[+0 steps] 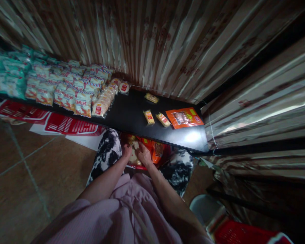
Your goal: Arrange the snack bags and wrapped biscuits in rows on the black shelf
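Note:
A red basket sits between my knees, partly under the front edge of the black shelf. Both of my hands are down inside it. My left hand is at its left side, fingers curled; what they hold is too small and dim to name. My right hand has its fingers closed on a pale wrapped snack between the two hands. Orange snack packets lie to the right in the basket. On the shelf above are small yellow wrapped snacks and an orange packet.
Rows of white snack bags, round wrapped cakes and green bags fill the shelf's left part. Red baskets stand below it. Corrugated sheeting rises behind. A red item is at lower right.

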Tool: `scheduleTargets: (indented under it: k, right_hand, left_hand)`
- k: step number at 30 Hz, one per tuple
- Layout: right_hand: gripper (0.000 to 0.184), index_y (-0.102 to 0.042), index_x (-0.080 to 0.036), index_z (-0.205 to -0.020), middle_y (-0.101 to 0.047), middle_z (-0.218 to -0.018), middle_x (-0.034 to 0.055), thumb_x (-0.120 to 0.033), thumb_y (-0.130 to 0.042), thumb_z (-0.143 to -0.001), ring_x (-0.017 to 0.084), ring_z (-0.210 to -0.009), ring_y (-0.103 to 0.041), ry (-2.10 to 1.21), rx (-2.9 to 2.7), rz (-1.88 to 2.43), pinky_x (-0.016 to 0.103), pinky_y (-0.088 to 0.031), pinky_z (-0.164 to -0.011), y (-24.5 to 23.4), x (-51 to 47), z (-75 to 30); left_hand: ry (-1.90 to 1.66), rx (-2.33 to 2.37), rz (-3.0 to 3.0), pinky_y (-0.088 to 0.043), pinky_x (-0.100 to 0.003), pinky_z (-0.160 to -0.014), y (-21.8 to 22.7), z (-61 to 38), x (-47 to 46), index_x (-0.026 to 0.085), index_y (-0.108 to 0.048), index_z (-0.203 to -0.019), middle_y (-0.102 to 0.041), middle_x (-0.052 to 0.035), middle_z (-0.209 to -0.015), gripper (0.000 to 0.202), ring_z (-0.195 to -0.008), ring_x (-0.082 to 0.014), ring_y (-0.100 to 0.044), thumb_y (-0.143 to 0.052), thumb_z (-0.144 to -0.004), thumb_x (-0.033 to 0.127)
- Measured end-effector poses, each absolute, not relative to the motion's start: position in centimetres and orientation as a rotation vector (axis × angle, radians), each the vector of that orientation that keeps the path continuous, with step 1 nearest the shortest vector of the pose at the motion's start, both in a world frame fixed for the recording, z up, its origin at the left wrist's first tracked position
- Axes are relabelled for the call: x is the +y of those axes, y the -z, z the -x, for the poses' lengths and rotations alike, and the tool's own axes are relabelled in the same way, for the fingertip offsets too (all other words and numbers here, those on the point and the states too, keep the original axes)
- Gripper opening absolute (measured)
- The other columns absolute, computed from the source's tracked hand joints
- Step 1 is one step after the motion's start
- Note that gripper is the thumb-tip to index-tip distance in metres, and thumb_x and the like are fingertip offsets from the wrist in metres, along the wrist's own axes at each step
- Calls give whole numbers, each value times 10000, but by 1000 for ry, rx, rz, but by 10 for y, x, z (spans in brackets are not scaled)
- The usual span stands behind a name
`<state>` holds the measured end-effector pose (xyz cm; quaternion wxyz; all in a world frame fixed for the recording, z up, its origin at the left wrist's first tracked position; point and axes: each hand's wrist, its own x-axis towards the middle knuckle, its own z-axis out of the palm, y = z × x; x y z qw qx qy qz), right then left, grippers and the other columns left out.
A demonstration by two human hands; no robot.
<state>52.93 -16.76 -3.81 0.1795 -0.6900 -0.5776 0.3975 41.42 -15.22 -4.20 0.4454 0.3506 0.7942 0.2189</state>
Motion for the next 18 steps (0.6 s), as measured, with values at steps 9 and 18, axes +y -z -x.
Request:
scheduleTargets:
  k: [9,18]
  right_hand:
    - [612,-386,-144,-1398,-605,-1226,159,-185,-523,-803,265,-1162,-539,-1056,-1799,2117,326,-413,-956,36,-162,-517]
    - [584,-480,-203,-1343,-601,-1264,79,-95,-476,-768,186,-1158,-558,-1170,-1594,1935,268,-405,-1000,35,-165,-528]
  left_hand:
    - [-476,1906,-1056,-422,-271,-880,37,-419,-156,147,-718,-875,-708,-113,-989,185,-998,-214,-623,-551,-797,134]
    - [-567,1748,-988,-446,-235,-833,41,-430,-155,150,-689,-968,-711,-87,-1000,200,-925,-173,-644,-556,-830,209]
